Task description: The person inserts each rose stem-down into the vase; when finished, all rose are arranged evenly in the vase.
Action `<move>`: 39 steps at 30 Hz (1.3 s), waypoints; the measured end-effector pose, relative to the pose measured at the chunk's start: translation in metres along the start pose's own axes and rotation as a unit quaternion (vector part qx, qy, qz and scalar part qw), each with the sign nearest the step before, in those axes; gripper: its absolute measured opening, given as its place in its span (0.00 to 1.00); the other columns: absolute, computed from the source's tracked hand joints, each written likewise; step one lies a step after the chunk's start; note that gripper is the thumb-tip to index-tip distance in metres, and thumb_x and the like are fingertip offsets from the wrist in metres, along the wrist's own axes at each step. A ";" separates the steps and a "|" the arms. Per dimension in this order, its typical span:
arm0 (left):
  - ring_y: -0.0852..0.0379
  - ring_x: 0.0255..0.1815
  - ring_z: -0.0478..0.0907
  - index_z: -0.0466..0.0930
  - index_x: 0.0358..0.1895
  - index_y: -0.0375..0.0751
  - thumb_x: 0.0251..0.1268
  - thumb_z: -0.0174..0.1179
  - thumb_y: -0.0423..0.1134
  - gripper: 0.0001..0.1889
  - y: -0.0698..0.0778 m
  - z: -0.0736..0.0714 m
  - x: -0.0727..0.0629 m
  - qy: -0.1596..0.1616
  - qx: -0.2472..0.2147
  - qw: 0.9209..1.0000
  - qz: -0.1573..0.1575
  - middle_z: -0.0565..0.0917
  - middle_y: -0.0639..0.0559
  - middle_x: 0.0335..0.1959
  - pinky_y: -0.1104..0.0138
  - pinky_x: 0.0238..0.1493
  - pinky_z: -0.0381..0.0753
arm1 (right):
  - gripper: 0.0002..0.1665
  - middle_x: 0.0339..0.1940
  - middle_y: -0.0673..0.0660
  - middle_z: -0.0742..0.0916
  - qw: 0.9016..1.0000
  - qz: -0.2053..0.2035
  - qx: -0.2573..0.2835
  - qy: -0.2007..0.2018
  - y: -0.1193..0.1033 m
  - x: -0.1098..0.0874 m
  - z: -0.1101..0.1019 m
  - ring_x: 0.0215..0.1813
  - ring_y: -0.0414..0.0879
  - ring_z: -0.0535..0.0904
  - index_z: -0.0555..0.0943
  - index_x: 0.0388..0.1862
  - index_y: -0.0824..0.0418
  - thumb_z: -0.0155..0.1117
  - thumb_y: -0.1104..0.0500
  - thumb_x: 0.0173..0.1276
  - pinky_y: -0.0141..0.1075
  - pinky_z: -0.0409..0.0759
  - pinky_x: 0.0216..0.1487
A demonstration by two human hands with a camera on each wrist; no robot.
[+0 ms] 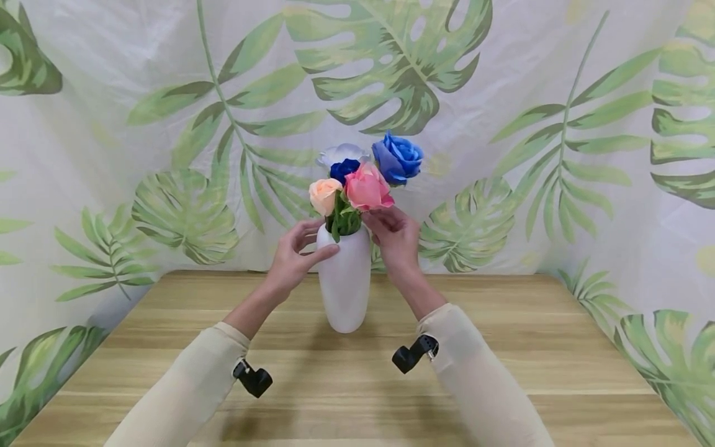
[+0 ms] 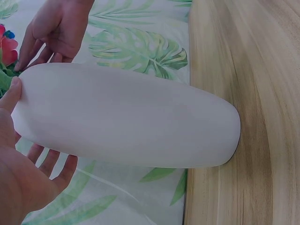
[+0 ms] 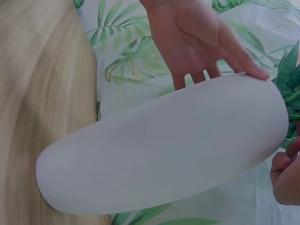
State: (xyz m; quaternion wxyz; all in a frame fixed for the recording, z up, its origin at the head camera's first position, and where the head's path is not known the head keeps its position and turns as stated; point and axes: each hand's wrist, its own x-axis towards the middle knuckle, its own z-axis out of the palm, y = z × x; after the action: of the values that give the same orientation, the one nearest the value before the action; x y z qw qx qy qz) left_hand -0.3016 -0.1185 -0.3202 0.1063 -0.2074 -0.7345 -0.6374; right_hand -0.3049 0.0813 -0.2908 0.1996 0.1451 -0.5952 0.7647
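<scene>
A tall white vase [image 1: 345, 288] stands upright on the table, holding several flowers. My left hand [image 1: 289, 256] holds the vase near its rim, thumb in front and fingers along the left side. Under the pink flower [image 1: 368, 187], my right hand [image 1: 398, 239] pinches its stem beside the vase mouth; the fingertips are partly hidden. In the right wrist view, curled fingers of the right hand [image 3: 287, 180] show near the green leaves [image 3: 289, 84]. Around the pink bloom are a peach rose [image 1: 324, 197], a dark blue flower [image 1: 343, 171], a whitish flower [image 1: 339, 153] and a larger blue rose [image 1: 399, 158].
The wooden table [image 1: 335, 397] stretches out on both sides of the vase. Behind it hangs a white cloth with green leaf prints [image 1: 363, 74]. Black wrist cameras [image 1: 254, 379] are strapped over the pale sleeves [image 1: 184, 379].
</scene>
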 end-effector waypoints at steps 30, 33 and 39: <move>0.43 0.68 0.75 0.71 0.69 0.32 0.67 0.69 0.29 0.29 0.001 0.001 0.002 0.005 -0.003 1.000 0.003 0.75 0.41 0.71 0.49 0.66 0.78 | 0.09 0.27 0.45 0.86 0.983 -0.148 -0.070 0.084 0.001 -0.002 0.008 0.33 0.36 0.80 0.87 0.43 0.72 0.74 0.69 0.65 0.26 0.76 0.31; 0.42 0.68 0.75 0.71 0.69 0.32 0.67 0.69 0.29 0.29 0.001 0.001 0.002 0.004 -0.005 1.000 0.002 0.75 0.40 0.71 0.49 0.66 0.78 | 0.08 0.27 0.49 0.87 0.984 -0.142 -0.075 0.084 0.003 -0.001 0.008 0.31 0.36 0.79 0.88 0.41 0.74 0.74 0.71 0.64 0.26 0.76 0.31; 0.41 0.69 0.74 0.71 0.70 0.33 0.68 0.68 0.30 0.29 0.001 0.000 0.001 0.002 -0.007 1.000 -0.001 0.75 0.41 0.72 0.47 0.67 0.77 | 0.07 0.30 0.56 0.90 0.989 -0.109 -0.071 0.064 0.010 -0.001 0.007 0.33 0.36 0.81 0.87 0.41 0.75 0.73 0.73 0.64 0.26 0.80 0.34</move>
State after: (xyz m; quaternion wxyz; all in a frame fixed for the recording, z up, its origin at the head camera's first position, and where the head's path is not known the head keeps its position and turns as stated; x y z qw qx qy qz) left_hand -0.3023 -0.1182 -0.3185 0.1052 -0.2062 -0.7299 -0.6432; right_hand -0.3091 0.0718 -0.2980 0.3292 0.1451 -0.6147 0.7019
